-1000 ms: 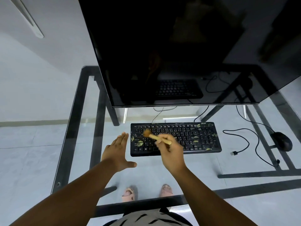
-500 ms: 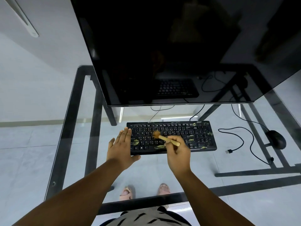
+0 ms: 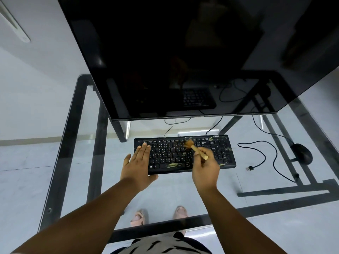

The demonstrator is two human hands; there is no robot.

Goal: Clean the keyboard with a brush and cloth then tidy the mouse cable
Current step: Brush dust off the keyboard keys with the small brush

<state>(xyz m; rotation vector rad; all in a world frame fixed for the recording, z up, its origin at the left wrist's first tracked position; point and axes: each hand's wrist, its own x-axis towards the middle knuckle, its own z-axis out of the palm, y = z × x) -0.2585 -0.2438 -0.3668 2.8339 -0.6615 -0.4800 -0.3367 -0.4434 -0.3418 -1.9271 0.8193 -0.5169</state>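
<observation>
Glass desktop (image 3: 238, 182), centre frame: left hand (image 3: 136, 166) flat, fingers straight, steadying black keyboard (image 3: 183, 154); right hand (image 3: 205, 169) pinching wooden-handled brush (image 3: 194, 147), whose flicked crumbs risk scattering across glass.

The glass tabletop (image 3: 238, 184) sits on a dark frame. On it lie a black keyboard (image 3: 172, 156), well to its right a black mouse (image 3: 302, 153), and the mouse cable (image 3: 264, 156) looped between them. A large dark monitor (image 3: 183, 57) stands behind the keyboard.
</observation>
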